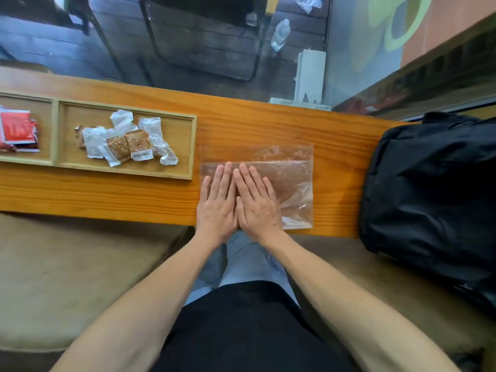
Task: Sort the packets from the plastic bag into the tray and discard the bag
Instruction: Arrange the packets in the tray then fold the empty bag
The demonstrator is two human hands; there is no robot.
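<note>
A clear plastic bag (292,173) lies flat on the wooden counter (107,194), folded over on itself, with nothing visible inside. My left hand (217,202) and my right hand (256,200) press side by side on its left part, palms down, fingers straight and close together. To the left stands a wooden tray (192,146) with compartments. Its right compartment holds several white and brown packets (126,140). The compartment to its left holds red packets (17,131), cut off by the frame edge.
A black backpack (434,191) sits on the counter's right end, close to the bag. Beyond the counter's far edge, lower down, lie a plastic bottle (280,34), a white box (310,75) and chair legs (255,44).
</note>
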